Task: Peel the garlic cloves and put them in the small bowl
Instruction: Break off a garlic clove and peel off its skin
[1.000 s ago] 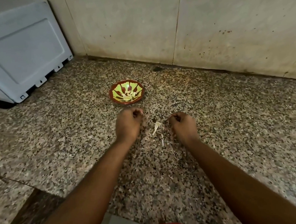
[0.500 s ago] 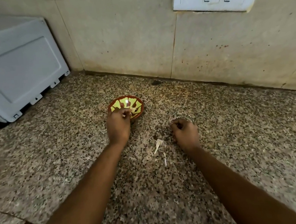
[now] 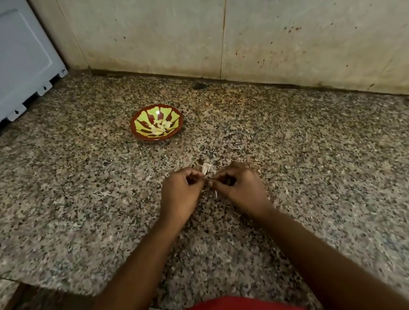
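Note:
The small red bowl (image 3: 158, 137) with a yellow-green pattern stands on the granite counter and holds several peeled garlic cloves (image 3: 161, 127). Nearer to me, my left hand (image 3: 181, 197) and my right hand (image 3: 241, 188) meet fingertip to fingertip just above the counter. Both have curled fingers and pinch a small garlic clove (image 3: 207, 179) between them, most of it hidden. Pale garlic skins (image 3: 207, 168) lie on the counter just beyond the fingertips, and a thin strip of skin (image 3: 216, 193) lies under the right hand.
A grey-white appliance (image 3: 2, 62) stands at the back left against the stained tiled wall (image 3: 261, 24). The counter's front edge (image 3: 36, 286) runs across the lower left. A dark spot (image 3: 199, 86) sits where counter meets wall.
My left hand has come back from over the bowl to meet my right hand above the skins. The view has tilted down, so the wall socket has left the frame.

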